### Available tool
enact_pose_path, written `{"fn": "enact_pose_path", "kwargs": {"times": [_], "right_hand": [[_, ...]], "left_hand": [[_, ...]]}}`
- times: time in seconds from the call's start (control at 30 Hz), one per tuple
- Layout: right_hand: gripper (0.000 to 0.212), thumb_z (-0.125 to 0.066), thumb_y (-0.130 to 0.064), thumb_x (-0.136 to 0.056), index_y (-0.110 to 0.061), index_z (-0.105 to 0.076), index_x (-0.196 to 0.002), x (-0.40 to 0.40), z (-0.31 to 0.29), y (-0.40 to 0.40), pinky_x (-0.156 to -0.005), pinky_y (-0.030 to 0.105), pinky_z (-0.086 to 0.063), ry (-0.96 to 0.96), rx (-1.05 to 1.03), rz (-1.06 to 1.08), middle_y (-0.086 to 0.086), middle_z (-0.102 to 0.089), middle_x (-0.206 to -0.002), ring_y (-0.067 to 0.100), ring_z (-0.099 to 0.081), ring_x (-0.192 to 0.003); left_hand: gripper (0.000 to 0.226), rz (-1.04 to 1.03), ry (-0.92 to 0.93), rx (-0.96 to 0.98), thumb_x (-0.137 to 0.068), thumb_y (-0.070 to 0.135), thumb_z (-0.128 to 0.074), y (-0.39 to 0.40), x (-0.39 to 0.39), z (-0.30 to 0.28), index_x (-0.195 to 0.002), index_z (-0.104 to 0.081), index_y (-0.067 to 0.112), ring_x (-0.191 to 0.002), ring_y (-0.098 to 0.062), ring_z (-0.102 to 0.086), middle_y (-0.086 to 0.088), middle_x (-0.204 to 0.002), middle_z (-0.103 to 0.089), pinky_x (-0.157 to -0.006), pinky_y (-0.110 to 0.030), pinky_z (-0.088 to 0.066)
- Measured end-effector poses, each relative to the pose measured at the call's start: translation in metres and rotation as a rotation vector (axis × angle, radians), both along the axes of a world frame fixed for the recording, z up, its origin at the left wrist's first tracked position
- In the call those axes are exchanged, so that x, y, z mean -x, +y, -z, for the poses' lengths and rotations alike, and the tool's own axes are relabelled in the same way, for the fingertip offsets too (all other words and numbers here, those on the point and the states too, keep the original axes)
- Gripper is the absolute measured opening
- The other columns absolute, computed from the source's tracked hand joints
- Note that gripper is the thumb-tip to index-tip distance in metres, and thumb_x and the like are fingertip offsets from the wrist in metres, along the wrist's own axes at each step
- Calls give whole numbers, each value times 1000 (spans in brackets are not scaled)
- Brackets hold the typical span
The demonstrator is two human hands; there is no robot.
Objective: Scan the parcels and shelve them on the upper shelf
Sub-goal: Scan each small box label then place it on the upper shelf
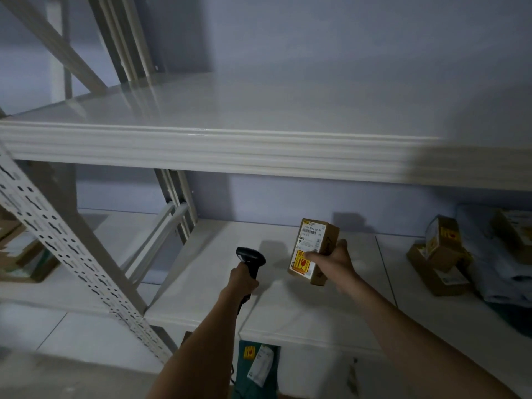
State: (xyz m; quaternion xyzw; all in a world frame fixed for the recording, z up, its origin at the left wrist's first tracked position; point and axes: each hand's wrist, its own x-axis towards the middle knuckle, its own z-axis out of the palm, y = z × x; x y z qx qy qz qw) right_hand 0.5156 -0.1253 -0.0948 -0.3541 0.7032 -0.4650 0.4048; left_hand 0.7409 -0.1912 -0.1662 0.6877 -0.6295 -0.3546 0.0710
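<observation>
Both forearms reach over the lower shelf (288, 312). Left hand (243, 279) grips the scanner (250, 259); right hand (335, 260) holds a parcel (313, 249) just beside it, label outward. Turn the barcode squarely toward the scanner, steady, before lifting it to the upper shelf (230, 110).

Two hands: the left hand (244, 276) holds one scanner (250, 259), the right hand (335, 259) one cardboard box (312, 250). About four more boxes (439, 254) sit piled on the lower shelf (218, 254); two shelves show, including the upper shelf (230, 110).
</observation>
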Motion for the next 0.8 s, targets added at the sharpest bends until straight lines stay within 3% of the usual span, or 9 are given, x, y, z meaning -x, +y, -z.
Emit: {"fn": "enact_pose_path", "kwargs": {"times": [0.07,0.13,0.27,0.37,0.53,0.6,0.7,0.8], "right_hand": [[59,-85,-14,-79,-11,-37,-114,3,1,0,-70,30,-56,0,-16,-17,-7,-63,-102,21,-66,-96],[58,-84,-14,-80,-11,-37,-115,7,4,0,-77,34,-56,0,-34,-37,-10,-62,-99,20,-66,-96],[58,-84,-17,-80,-12,-38,-115,13,13,-2,-84,37,-57,-1,-58,-68,-9,-63,-102,20,-66,-100],[58,-85,-18,-79,-13,-39,-114,16,19,-6,-87,41,-58,-22,-69,-79,-7,-65,-104,21,-68,-101],[56,-86,-19,-78,-17,-42,-114,20,24,-13,-93,47,-59,-78,-76,-116,-3,-67,-111,22,-70,-102],[53,-86,-19,-79,-18,-45,-114,21,23,-16,-88,45,-60,-113,-81,-136,-1,-68,-114,20,-71,-99],[46,-82,-21,-84,-20,-50,-118,22,15,-17,-68,30,-58,-191,-121,-220,-1,-70,-107,13,-71,-89],[45,-79,-28,-86,-23,-56,-125,24,14,-19,-68,31,-56,-195,-153,-315,-2,-74,-108,16,-73,-93]], "left_hand": [[52,-4,-41,19,-88,20,-67,0,2,9,-133,-48,2,-125,-33,-47,-16,-128,-58,-95,-33,-41],[44,-76,35,23,-88,20,-67,0,4,15,-126,-56,2,-118,-32,-53,-16,-120,-62,-90,-33,-44],[34,-387,482,12,-88,11,-66,-1,6,25,-120,-65,2,-80,-31,-63,-15,-87,-67,-76,-40,-55],[29,-546,705,24,-95,4,-59,-1,6,28,-122,-62,-5,-79,-30,-61,-16,-90,-65,-68,-35,-51],[30,-593,638,-39,-97,7,-57,-4,4,46,-124,-61,-7,-85,-31,-60,-27,-110,-67,-73,-34,-51],[29,-606,583,-40,-96,8,-59,-6,3,52,-121,-65,-5,-84,-32,-61,-27,-111,-68,-74,-38,-53],[27,-606,486,-6,-93,14,-64,-7,2,52,-118,-69,4,-99,-37,-65,-20,-113,-69,-85,-37,-55],[25,-585,387,-22,-93,18,-63,-5,2,50,-116,-71,10,-96,-33,-65,-18,-110,-69,-80,-30,-53]]}}
